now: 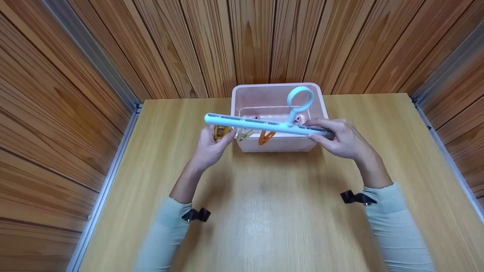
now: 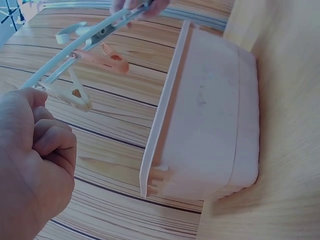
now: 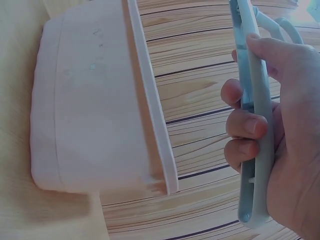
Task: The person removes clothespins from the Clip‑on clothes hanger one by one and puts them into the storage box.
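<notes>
A light-blue clip hanger (image 1: 245,121) with a ring hook is held up over the front of the pink bin. My right hand (image 1: 342,139) grips the bar's right end, with fingers curled round it in the right wrist view. Under the left end, my left hand (image 1: 211,149) pinches a yellow clothespin (image 1: 221,131) between thumb and fingers. A pale yellow-green clothespin (image 1: 245,134) and an orange clothespin (image 1: 266,137) hang from the bar between the hands. In the left wrist view, the left fingers (image 2: 52,135) are curled and hide the held clothespin.
The pink plastic bin (image 1: 278,145) stands at the back of the wooden table (image 1: 264,211), close to the wood-plank wall (image 1: 249,41). Part of its inside is hidden behind the hanger. Metal rails (image 1: 109,177) run along both sides of the table.
</notes>
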`<state>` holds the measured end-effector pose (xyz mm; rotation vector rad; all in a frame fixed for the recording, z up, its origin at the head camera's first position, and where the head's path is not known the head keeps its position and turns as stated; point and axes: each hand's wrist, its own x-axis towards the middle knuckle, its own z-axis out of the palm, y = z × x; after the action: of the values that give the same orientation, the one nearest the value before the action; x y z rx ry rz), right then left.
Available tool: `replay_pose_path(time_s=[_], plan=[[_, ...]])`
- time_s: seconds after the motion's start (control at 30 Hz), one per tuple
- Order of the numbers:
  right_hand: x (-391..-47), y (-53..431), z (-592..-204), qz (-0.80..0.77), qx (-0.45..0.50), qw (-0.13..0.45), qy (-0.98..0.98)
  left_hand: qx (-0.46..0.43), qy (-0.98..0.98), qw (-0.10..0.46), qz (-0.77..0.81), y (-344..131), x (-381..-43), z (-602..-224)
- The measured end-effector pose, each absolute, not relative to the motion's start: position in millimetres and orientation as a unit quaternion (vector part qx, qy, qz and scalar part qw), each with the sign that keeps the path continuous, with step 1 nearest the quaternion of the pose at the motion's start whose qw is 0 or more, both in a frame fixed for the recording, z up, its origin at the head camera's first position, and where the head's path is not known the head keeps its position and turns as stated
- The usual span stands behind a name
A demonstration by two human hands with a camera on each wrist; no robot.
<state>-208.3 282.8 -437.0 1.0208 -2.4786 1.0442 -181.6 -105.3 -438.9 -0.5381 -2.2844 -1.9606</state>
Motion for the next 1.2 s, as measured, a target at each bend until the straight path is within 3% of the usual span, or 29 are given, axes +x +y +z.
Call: replay_pose_path(time_s=[0.33, 0.63, 0.9, 1.2], plan=[[-211, 281, -446, 0.391, 0.36, 0.094, -0.842, -0.164, -0.73, 0.083, -0.658, -105, -182, -436], [-212, 282, -450, 0.394, 0.369, 0.113, -0.834, -0.179, -0.728, 0.051, -0.66, -112, -177, -431], [-213, 288, -459, 0.435, 0.382, 0.061, -0.813, -0.195, -0.75, 0.056, -0.63, -122, -180, -428], [-212, 291, -456, 0.412, 0.347, 0.088, -0.838, -0.195, -0.766, -0.002, -0.612, -121, -183, -430]])
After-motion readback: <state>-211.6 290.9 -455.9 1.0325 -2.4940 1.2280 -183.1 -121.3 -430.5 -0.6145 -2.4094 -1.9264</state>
